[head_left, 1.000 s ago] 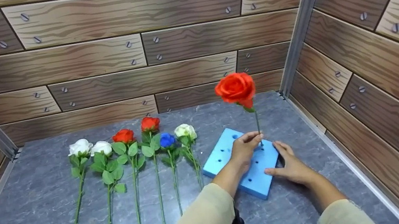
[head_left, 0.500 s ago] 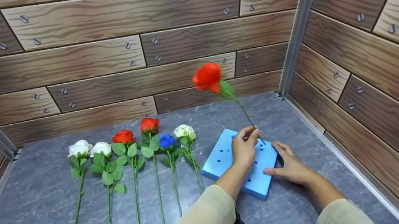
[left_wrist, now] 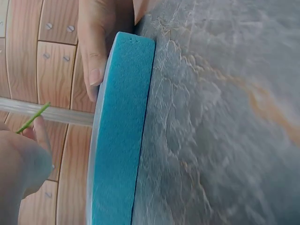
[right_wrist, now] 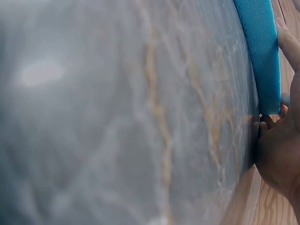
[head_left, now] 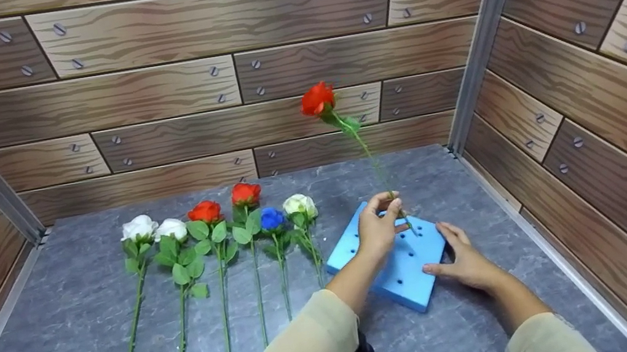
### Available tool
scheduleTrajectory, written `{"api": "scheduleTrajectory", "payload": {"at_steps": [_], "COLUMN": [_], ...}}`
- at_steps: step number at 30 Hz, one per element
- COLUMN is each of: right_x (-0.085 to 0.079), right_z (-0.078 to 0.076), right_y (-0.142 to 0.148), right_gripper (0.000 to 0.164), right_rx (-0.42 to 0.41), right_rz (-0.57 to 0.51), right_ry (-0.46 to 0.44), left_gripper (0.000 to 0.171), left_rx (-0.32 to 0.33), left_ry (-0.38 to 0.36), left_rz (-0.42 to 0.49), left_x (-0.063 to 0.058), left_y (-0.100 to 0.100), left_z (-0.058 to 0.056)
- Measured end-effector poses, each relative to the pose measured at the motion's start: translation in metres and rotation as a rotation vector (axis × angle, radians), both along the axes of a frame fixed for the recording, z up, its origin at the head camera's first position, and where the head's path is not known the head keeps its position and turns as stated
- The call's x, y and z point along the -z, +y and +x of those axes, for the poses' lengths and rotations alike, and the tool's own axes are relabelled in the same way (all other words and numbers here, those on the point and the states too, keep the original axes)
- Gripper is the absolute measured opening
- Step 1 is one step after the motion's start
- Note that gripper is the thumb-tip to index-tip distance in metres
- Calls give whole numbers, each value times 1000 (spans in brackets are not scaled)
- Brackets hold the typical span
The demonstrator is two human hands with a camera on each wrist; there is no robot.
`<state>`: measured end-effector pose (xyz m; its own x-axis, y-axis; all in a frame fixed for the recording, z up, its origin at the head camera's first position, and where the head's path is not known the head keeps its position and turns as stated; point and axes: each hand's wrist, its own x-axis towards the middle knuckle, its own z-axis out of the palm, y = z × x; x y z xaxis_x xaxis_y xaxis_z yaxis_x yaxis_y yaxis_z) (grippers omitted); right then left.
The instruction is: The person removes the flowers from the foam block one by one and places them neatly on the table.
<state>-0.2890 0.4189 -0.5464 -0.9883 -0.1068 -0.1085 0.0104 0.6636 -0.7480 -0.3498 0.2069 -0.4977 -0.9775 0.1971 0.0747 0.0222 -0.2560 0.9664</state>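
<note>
In the head view my left hand [head_left: 376, 229] pinches the stem of a red rose [head_left: 317, 99] between thumb and fingers. The rose leans left, its bloom high and its lower stem end over a light blue foam block [head_left: 401, 282] with several small holes in its top. In the left wrist view, a green stem [left_wrist: 33, 117] sticks out past the left hand's fingers. My right hand [head_left: 466, 259] holds the block at its right end, thumb on the near part of the edge and fingers at the far corner. The right wrist view shows those fingers beside the block's end [right_wrist: 262, 61].
Left of the block, several roses lie in a row on the grey marbled table [head_left: 76, 335]: white roses [head_left: 139, 227], red roses [head_left: 246, 193], a blue rose [head_left: 272, 218] and a cream rose [head_left: 299, 205]. Wood-patterned walls [head_left: 152, 94] enclose the back and sides.
The red rose has gone from near upright to tilted left, and its stem end has come off its place near the block's far right hole. The right hand has stayed on the block.
</note>
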Motion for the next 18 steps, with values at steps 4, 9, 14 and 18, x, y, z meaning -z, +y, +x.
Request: {"api": "scheduleTrajectory", "payload": {"at_steps": [4, 9, 14, 18], "right_x": [0, 0, 1, 2], "right_z": [0, 0, -1, -3], "right_y": [-1, -2, 0, 1], "right_gripper": [125, 125, 122, 121], "right_rx": [-2, -4, -14, -23], "right_rz": [1, 6, 9, 10], "right_ry": [4, 8, 21, 26], "left_gripper": [25, 26, 29, 31], "left_rx": [10, 22, 51, 53], "left_ry": [-6, -13, -39, -47], "left_rz": [-31, -80, -98, -129], "left_x": [-1, -3, -5, -8], "left_y": [-12, -28, -41, -52], "left_z": [2, 7, 13, 17]}}
